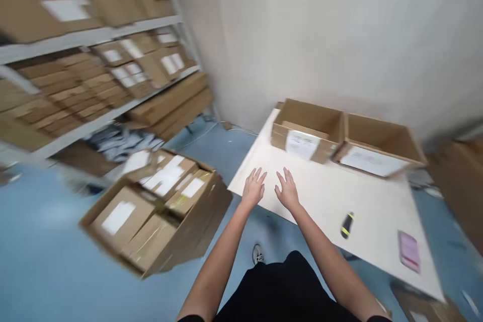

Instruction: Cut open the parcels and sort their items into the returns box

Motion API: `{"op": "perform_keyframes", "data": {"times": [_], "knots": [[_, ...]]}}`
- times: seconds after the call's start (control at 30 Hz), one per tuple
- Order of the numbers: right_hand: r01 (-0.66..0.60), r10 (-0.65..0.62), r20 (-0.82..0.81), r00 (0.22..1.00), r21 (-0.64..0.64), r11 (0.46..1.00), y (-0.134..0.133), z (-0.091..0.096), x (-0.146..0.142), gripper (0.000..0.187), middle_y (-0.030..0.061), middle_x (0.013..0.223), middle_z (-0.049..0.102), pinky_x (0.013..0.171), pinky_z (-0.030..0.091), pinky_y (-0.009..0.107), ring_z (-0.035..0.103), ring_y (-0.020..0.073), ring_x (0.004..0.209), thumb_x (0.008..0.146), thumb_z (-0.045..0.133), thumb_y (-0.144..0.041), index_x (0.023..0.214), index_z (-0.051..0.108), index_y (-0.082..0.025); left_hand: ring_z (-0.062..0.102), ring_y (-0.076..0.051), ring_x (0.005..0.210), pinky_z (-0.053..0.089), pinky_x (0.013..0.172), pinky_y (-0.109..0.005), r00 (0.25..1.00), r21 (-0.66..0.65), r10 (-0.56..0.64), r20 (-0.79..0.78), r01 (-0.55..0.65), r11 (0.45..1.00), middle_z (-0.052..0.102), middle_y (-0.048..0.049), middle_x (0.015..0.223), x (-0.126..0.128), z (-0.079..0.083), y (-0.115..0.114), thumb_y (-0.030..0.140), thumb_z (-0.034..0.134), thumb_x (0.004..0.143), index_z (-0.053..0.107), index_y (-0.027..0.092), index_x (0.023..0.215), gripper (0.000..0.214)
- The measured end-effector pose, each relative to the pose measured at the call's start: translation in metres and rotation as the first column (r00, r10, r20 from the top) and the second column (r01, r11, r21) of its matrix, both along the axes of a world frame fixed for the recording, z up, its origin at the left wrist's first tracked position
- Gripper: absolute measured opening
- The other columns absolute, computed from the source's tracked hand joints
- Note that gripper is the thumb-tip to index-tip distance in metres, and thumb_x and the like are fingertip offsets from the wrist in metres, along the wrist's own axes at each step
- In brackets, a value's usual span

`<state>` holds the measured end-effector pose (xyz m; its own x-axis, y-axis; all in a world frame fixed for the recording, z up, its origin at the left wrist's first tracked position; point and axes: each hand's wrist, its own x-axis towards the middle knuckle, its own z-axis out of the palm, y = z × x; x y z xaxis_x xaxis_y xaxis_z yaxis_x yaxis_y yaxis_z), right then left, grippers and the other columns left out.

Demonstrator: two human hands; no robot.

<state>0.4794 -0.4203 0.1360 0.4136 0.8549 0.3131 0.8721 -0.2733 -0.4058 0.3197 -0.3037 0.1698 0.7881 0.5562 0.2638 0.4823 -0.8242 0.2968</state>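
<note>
My left hand (pixel 253 187) and my right hand (pixel 287 191) are stretched out side by side over the near left part of a pale table (pixel 324 196), fingers spread, holding nothing. Beyond them an open cardboard box (pixel 306 131) with a white label stands on the table, and a second open labelled box (pixel 377 151) stands to its right. A black and yellow tool, perhaps a cutter (pixel 347 225), lies on the table right of my right arm. A pink phone-like object (pixel 409 250) lies near the table's front right edge.
A large open carton (pixel 154 206) packed with several smaller labelled boxes sits on the blue floor at left. Metal shelving (pixel 94 60) stacked with cardboard boxes fills the left wall. A white wall stands behind the table. More brown cartons (pixel 458 181) are at far right.
</note>
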Motion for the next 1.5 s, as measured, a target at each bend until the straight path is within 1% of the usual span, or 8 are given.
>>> {"op": "perform_keyframes", "data": {"times": [0.13, 0.27, 0.5, 0.83, 1.07, 1.23, 1.4, 1.5], "knots": [[-0.273, 0.273, -0.012, 0.962, -0.066, 0.96, 0.088, -0.004, -0.085, 0.065, 0.0135, 0.171, 0.024, 0.122, 0.032, 0.058, 0.023, 0.0356, 0.156, 0.092, 0.055, -0.023, 0.157, 0.044, -0.02, 0.03, -0.03, 0.154, 0.04, 0.118, -0.052, 0.964, -0.041, 0.265, -0.001, -0.265, 0.963, 0.041, -0.0074, 0.164, -0.103, -0.005, 0.048, 0.018, 0.05, 0.095, 0.043, 0.029, 0.156, 0.062], [-0.499, 0.501, -0.014, 0.865, -0.119, 0.858, 0.158, -0.005, -0.164, 0.068, 0.012, 0.172, 0.021, 0.123, 0.031, 0.058, 0.021, 0.0362, 0.157, 0.092, 0.056, -0.022, 0.158, 0.043, -0.022, 0.027, -0.031, 0.155, 0.038, 0.12, -0.054, 0.866, -0.065, 0.5, 0.008, -0.498, 0.865, 0.039, -0.008, 0.165, -0.194, -0.02, 0.075, 0.018, 0.047, 0.096, 0.043, 0.027, 0.155, 0.061], [-0.71, 0.713, -0.045, 0.7, -0.155, 0.687, 0.262, 0.0, -0.255, 0.066, 0.0135, 0.172, 0.02, 0.12, 0.034, 0.052, 0.019, 0.035, 0.157, 0.091, 0.057, -0.019, 0.156, 0.046, -0.018, 0.031, -0.032, 0.154, 0.04, 0.119, -0.053, 0.663, -0.052, 0.747, -0.048, -0.748, 0.661, 0.041, -0.0101, 0.164, -0.298, -0.041, 0.112, 0.017, 0.048, 0.095, 0.048, 0.023, 0.152, 0.057], [-0.799, 0.798, -0.095, 0.595, -0.177, 0.575, 0.394, -0.021, -0.305, 0.065, 0.0141, 0.17, 0.027, 0.122, 0.031, 0.051, 0.023, 0.0354, 0.156, 0.09, 0.057, -0.018, 0.155, 0.047, -0.019, 0.037, -0.033, 0.151, 0.042, 0.119, -0.052, 0.482, -0.054, 0.862, -0.155, -0.876, 0.48, 0.04, -0.0115, 0.164, -0.349, -0.072, 0.191, 0.019, 0.057, 0.09, 0.051, 0.022, 0.15, 0.06], [-0.776, 0.796, -0.079, 0.6, -0.3, 0.555, 0.444, -0.06, -0.32, 0.067, 0.0158, 0.169, 0.027, 0.122, 0.03, 0.052, 0.02, 0.0355, 0.157, 0.09, 0.058, -0.021, 0.156, 0.046, -0.018, 0.03, -0.039, 0.154, 0.041, 0.117, -0.057, 0.484, -0.18, 0.811, -0.33, -0.875, 0.449, 0.039, -0.0143, 0.165, -0.352, -0.139, 0.258, 0.019, 0.067, 0.084, 0.051, 0.023, 0.151, 0.069], [-0.763, 0.817, -0.014, 0.577, -0.365, 0.533, 0.47, -0.092, -0.326, 0.072, 0.0132, 0.171, 0.026, 0.122, 0.029, 0.055, 0.014, 0.0368, 0.159, 0.089, 0.061, -0.024, 0.159, 0.042, -0.02, 0.019, -0.041, 0.158, 0.025, 0.121, -0.07, 0.505, -0.228, 0.781, -0.367, -0.863, 0.451, 0.033, -0.0155, 0.168, -0.363, -0.186, 0.314, 0.026, 0.068, 0.082, 0.045, 0.028, 0.156, 0.077], [-0.738, 0.826, 0.027, 0.562, -0.435, 0.516, 0.496, -0.122, -0.323, 0.075, 0.0089, 0.174, 0.017, 0.123, 0.027, 0.057, 0.006, 0.037, 0.16, 0.091, 0.06, -0.028, 0.162, 0.037, -0.024, 0.015, -0.039, 0.159, 0.029, 0.118, -0.072, 0.485, -0.255, 0.775, -0.405, -0.874, 0.414, 0.031, -0.006, 0.171, -0.4, -0.216, 0.315, 0.022, 0.057, 0.089, 0.038, 0.039, 0.158, 0.074], [-0.721, 0.842, -0.008, 0.539, -0.521, 0.457, 0.509, -0.14, -0.323, 0.085, 0.0067, 0.175, 0.009, 0.122, 0.027, 0.06, 0.002, 0.0383, 0.16, 0.09, 0.064, -0.035, 0.166, 0.026, -0.028, 0.015, -0.037, 0.159, 0.036, 0.118, -0.065, 0.507, -0.275, 0.773, -0.38, -0.86, 0.429, 0.029, -0.0051, 0.171, -0.429, -0.224, 0.302, 0.024, 0.055, 0.092, 0.036, 0.039, 0.16, 0.072]]}}
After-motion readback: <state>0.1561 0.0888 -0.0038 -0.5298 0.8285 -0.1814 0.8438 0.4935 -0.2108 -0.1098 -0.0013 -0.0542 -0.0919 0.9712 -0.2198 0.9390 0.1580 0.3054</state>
